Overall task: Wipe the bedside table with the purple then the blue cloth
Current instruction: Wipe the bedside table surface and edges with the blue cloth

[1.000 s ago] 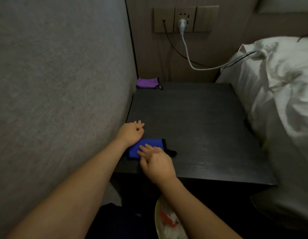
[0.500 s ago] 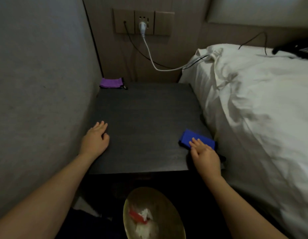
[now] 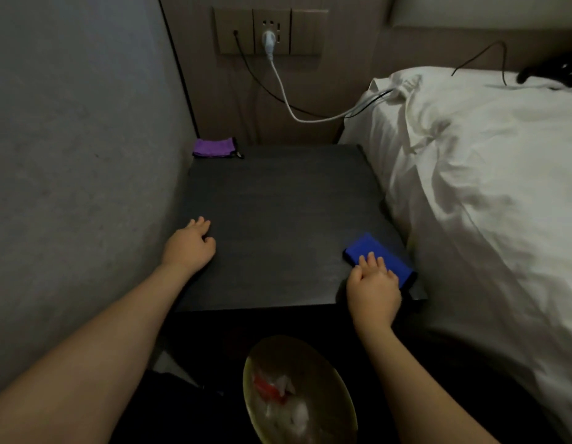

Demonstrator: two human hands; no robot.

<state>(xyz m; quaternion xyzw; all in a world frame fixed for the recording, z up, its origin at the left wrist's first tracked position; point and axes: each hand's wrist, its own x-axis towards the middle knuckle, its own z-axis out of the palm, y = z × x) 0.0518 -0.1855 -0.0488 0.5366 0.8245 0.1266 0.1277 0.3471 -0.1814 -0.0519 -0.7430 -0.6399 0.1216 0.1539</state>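
The bed (image 3: 489, 193) is seen along the right side, its white cover hanging just beside the desk's right edge. The desk (image 3: 278, 219) is a dark, square surface set into the corner between the grey wall and the socket panel. Below its front edge a round bin (image 3: 297, 392) with scraps is visible.

The left hand (image 3: 190, 248) is laid flat and empty on the desk near the front left, fingers loosely spread. The right hand (image 3: 372, 290) is pressed palm-down, fingers extended, on the near end of the blue cloth (image 3: 377, 256); nothing is gripped. The blue cloth is folded and located at the front right corner. The purple cloth (image 3: 214, 147) is folded at the back left corner, untouched by either hand.

The blue-cloth wipe is judged to be in hand. Even downward pressure should be kept, strokes should be overlapped, and the cloth should be held clear of the front edge and the bedding.
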